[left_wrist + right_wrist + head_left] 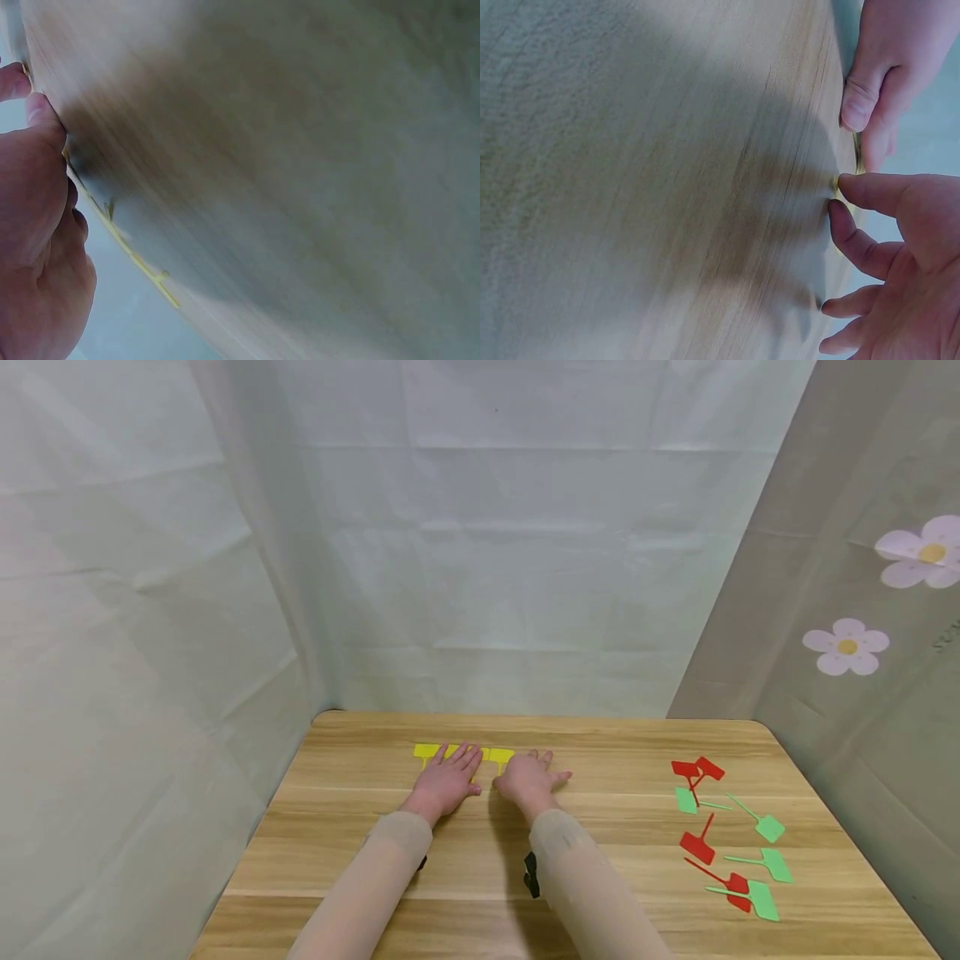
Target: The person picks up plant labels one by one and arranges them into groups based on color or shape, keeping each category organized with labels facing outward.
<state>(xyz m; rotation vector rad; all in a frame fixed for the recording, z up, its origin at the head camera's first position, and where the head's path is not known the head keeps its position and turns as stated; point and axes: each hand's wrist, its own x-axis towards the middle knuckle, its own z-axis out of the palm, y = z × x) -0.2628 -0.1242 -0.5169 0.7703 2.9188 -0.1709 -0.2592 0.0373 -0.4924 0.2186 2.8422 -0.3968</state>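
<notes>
Flat yellow plant tags (426,750) with thin stems lie in a row near the table's far edge. My left hand (447,783) rests palm down over the middle of the row, fingers spread, hiding part of the tags. Just right of it, my right hand (527,779) is at the right-end yellow tag (501,755) and covers part of it. In the right wrist view, the thumb (870,192) touches a bit of yellow at the tabletop. A small gap separates thumb and index finger, and the other fingers are spread with their tips at the table.
On the right of the wooden table (600,835) several red tags (697,847) and green tags (770,828) lie scattered, some overlapping. Pale cloth (495,568) hangs behind the table and along its sides, with printed flowers (846,647) at right.
</notes>
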